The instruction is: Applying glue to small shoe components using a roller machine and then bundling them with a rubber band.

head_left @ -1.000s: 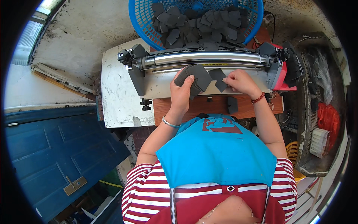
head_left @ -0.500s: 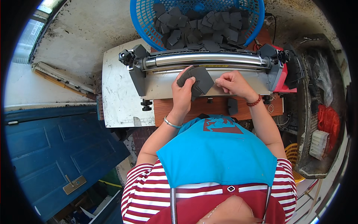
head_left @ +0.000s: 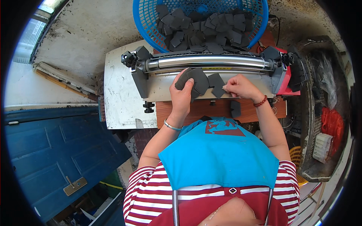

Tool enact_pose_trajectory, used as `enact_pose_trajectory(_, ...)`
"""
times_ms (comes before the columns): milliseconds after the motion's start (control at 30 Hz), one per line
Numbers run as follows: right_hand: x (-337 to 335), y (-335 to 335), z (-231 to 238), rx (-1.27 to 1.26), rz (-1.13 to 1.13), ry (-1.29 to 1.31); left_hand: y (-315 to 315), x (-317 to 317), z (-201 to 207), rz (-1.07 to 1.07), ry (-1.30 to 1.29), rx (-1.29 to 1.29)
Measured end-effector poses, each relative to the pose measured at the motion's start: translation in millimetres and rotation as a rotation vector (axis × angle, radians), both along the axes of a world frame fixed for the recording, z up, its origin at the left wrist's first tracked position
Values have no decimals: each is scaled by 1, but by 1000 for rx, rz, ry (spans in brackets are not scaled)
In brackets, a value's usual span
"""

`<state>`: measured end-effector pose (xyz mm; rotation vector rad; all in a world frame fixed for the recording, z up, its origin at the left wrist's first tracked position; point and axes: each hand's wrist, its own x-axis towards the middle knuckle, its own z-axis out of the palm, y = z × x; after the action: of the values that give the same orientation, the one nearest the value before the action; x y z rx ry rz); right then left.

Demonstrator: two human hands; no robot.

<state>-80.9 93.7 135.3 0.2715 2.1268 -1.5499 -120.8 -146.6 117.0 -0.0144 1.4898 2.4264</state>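
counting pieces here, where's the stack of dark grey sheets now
In the head view, the stack of dark grey sheets is in the left hand, just below the metal roller, left of the right hand.

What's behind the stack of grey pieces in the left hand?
A silver plate shows beside the stack; whatever lies directly behind it and most fingers of the left hand are covered.

Workshop: 1 roller machine (head_left: 211, 63), 1 basket (head_left: 146, 37) of grey pieces (head_left: 217, 31).
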Motion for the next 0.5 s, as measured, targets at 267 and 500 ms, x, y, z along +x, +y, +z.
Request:
enact_pose_trajectory(267, -11, -18, -6, 35, -99, 197, 13, 3, 4, -59, -111, 82)
enact_pose_trajectory(500, 3, -35, 2, -36, -42, 213, 14, 2, 3, -47, -24, 16)
